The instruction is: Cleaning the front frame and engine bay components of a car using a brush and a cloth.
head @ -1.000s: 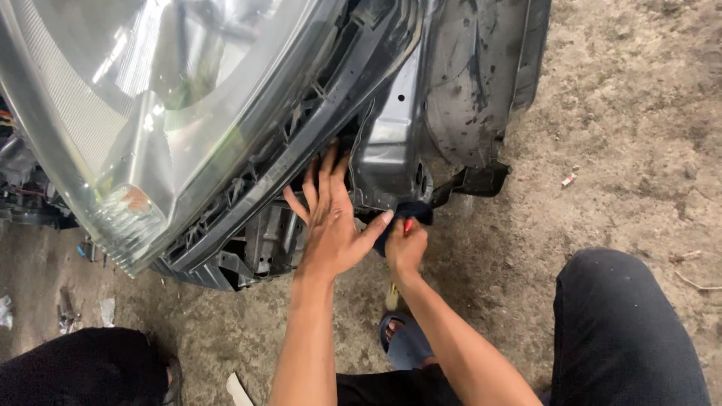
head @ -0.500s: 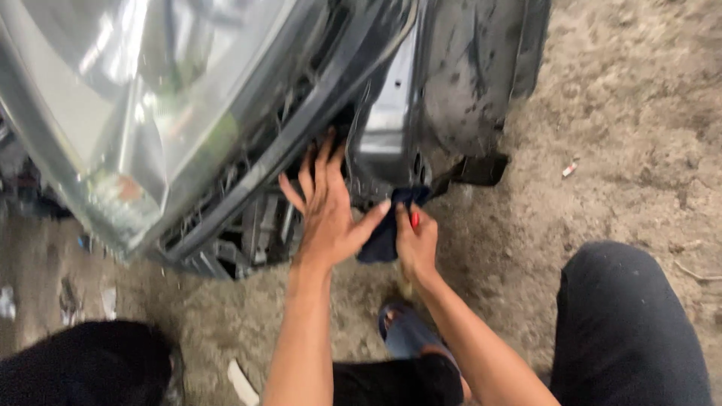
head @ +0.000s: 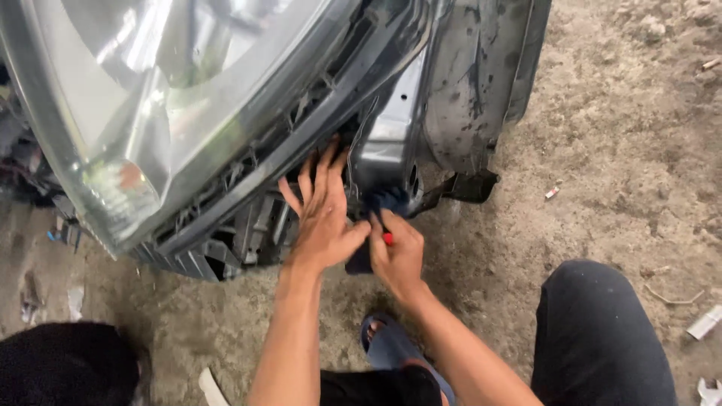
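Observation:
A large clear headlight unit with its black housing fills the upper left, mounted on a stripped car front. My left hand lies flat with spread fingers against the housing's lower edge. Just beside it, my right hand is closed on a dark blue cloth and a tool with a red handle, pushed up under the grey metal bracket. The tool's tip is hidden.
A black inner fender panel hangs at the upper middle above sandy ground. My knees in black trousers flank a blue sandal. Small scraps lie at the right.
My left hand has stayed pressed on the housing's lower edge. My right hand with the cloth and tool shifted slightly under the bracket. The view moved a little closer.

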